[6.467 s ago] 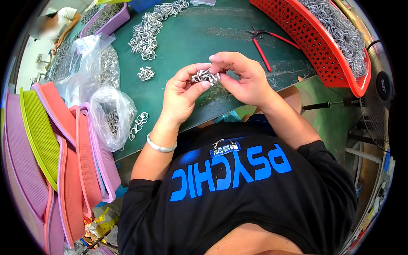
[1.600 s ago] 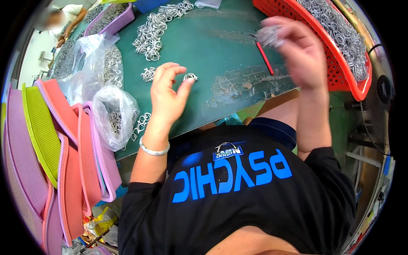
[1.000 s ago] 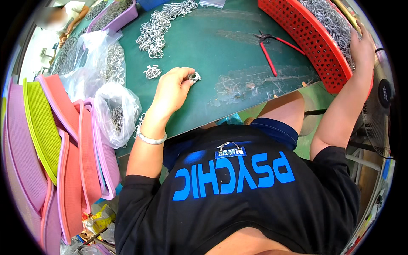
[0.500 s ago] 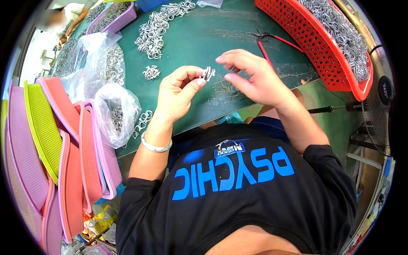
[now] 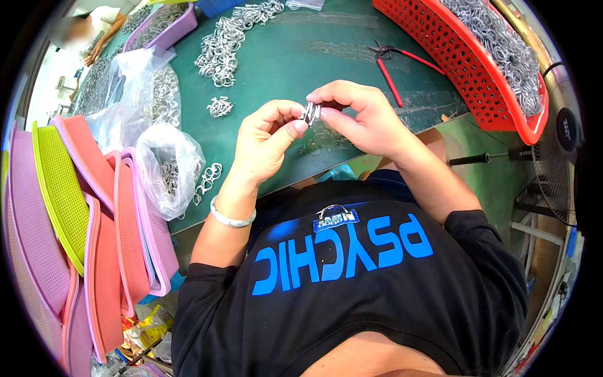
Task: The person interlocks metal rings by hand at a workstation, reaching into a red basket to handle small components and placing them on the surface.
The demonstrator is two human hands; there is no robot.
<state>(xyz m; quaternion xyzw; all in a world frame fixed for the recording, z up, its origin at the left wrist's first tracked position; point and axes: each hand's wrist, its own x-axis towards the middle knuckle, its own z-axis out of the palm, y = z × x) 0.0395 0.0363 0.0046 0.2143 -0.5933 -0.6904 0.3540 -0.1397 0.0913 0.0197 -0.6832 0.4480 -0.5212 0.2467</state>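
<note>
Between my hands, above the green table, is a small bunch of silvery metal rings [image 5: 310, 114]. My left hand [image 5: 262, 141] pinches its left side with thumb and forefinger. From the other side my right hand [image 5: 363, 119] grips it, fingertips closed on the rings. Further left on the table lies a little heap of similar rings [image 5: 220, 107], with a larger pile [image 5: 220, 55] beyond it. A clear plastic bag [image 5: 169, 173] with rings inside stands left of my left forearm, and a few loose rings [image 5: 208, 182] lie beside it.
Red-handled pliers [image 5: 389, 78] lie beyond my right hand. A red basket [image 5: 465, 78] full of grey rings stands at the far right, near a black fan [image 5: 565, 132]. Pink, purple and green baskets [image 5: 59, 188] are stacked at left. Another person [image 5: 103, 31] is at the far left.
My right hand has moved left and closed on the rings; before, it was apart from them with fingers spread. My left hand keeps its pinch. The view has shifted slightly.
</note>
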